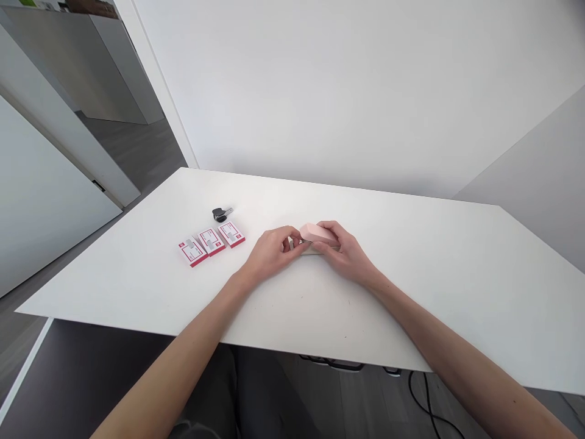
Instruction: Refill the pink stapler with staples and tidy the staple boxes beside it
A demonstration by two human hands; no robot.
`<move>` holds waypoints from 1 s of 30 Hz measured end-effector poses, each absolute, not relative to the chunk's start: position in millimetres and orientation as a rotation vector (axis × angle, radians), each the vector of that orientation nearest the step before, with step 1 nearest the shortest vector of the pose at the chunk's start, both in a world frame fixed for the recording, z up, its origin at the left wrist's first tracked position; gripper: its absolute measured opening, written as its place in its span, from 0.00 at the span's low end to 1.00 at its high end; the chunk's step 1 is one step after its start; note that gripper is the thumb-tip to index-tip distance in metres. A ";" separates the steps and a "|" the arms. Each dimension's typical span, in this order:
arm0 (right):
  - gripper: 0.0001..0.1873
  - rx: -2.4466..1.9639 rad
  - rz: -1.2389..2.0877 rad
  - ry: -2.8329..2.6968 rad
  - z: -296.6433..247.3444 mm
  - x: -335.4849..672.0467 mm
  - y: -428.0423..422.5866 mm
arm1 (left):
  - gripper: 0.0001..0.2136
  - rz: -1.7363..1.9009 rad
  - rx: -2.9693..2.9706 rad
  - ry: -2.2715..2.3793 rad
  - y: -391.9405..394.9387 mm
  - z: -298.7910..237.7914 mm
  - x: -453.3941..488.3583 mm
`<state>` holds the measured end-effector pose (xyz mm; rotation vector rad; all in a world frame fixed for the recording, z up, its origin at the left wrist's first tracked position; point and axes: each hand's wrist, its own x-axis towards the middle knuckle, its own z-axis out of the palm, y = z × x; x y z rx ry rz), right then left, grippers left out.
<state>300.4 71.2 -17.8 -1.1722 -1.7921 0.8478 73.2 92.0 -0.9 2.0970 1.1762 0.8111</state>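
Observation:
A stapler (315,233) with a pale pink top and a cream base lies on the white table in front of me. My right hand (343,251) is wrapped round its body from the right, fingers behind and thumb in front. At the stapler's left end, my left hand (273,251) is closed, thumb and fingertips pinched against the cream base. Whether anything small sits between those fingertips is hidden. Left of my hands, three red-and-white staple boxes (211,241) lie in a slanting row. A black staple remover (221,214) rests just behind them.
The white table (425,262) meets a white wall (347,91) along its back edge. Its front edge runs just ahead of my legs. Black cables (429,402) lie on the floor below, at the right. A doorway opens at the far left.

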 end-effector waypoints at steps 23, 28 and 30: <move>0.22 -1.023 1.135 -1.592 -12.2 298.2 71.1 | 0.11 0.754 2.250 1.166 88.9 -5.6 73.8; 0.25 -0.936 1.258 -1.560 -9.5 299.0 72.4 | 0.12 0.795 2.271 1.173 87.7 -4.2 75.5; 0.26 -0.935 1.288 -1.561 -8.8 300.4 73.4 | 0.12 0.801 2.284 1.178 87.7 -4.3 75.5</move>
